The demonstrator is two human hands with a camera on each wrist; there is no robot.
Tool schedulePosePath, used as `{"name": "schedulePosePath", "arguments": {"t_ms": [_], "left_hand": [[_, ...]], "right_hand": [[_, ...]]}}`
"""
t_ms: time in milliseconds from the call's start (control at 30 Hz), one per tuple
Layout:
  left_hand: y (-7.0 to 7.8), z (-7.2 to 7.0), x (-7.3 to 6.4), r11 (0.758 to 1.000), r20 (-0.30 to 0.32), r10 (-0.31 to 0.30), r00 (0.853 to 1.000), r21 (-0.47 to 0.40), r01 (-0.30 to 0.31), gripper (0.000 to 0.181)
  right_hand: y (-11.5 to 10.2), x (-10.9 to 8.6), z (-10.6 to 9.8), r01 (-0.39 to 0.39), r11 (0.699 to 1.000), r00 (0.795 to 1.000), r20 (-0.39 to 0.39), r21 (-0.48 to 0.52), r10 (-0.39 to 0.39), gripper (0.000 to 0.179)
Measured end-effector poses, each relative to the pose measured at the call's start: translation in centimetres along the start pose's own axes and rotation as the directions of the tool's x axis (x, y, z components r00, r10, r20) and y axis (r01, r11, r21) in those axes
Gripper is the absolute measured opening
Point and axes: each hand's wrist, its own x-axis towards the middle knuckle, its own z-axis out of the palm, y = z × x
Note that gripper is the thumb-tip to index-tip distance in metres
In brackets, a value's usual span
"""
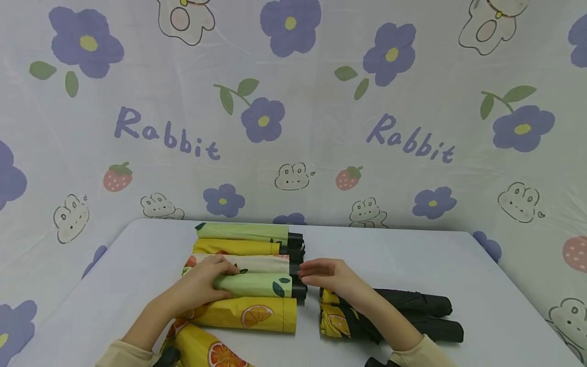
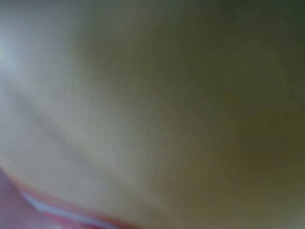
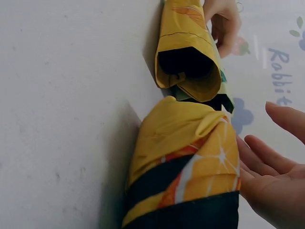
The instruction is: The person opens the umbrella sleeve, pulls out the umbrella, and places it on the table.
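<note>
Folded umbrellas in patterned sleeves lie in a row in the head view. My left hand (image 1: 194, 286) grips the nearer light green umbrella (image 1: 263, 285), thumb on its near side and fingers over the far side. Behind it lies a white umbrella (image 1: 270, 264) with a black handle end. In front is a yellow sleeve (image 1: 229, 314) with orange slices; the right wrist view shows its dark open mouth (image 3: 186, 67). My right hand (image 1: 337, 279) holds nothing, its extended fingers close to the handle ends. The left wrist view is a blur of tan fabric.
Farther back lie a yellow umbrella (image 1: 243, 247) and another light green one (image 1: 243, 232). Two black folded umbrellas with yellow ends (image 1: 412, 302) lie under and beside my right forearm. Another yellow orange-print piece (image 1: 197, 346) is at the front left. A printed curtain (image 1: 293, 153) hangs behind the white table.
</note>
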Motion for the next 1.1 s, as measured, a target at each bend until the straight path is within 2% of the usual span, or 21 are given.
{"name": "schedulePosePath", "arguments": {"t_ms": [200, 300, 633, 1100], "left_hand": [[0.04, 0.09, 0.01, 0.998, 0.052, -0.033, 0.998, -0.042, 0.035, 0.041], [-0.04, 0.15, -0.02, 0.999, 0.06, -0.027, 0.998, -0.016, 0.028, 0.043], [0.14, 0.09, -0.18, 0.988, 0.016, 0.063, 0.998, 0.141, -0.065, 0.044], [-0.23, 0.02, -0.27, 0.989, 0.015, 0.085, 0.996, 0.116, -0.086, 0.041]], "right_hand": [[0.15, 0.39, 0.45, -0.01, 1.0, 1.0, 0.003, -0.009, 0.01, 0.043], [0.22, 0.47, 0.49, -0.007, 1.0, 1.0, 0.004, -0.02, 0.007, 0.042], [0.0, 0.49, 0.63, 0.023, 0.998, 1.0, 0.02, -0.056, -0.022, 0.043], [0.27, 0.71, 0.8, 0.055, 0.995, 0.997, 0.059, -0.081, -0.05, 0.041]]}}
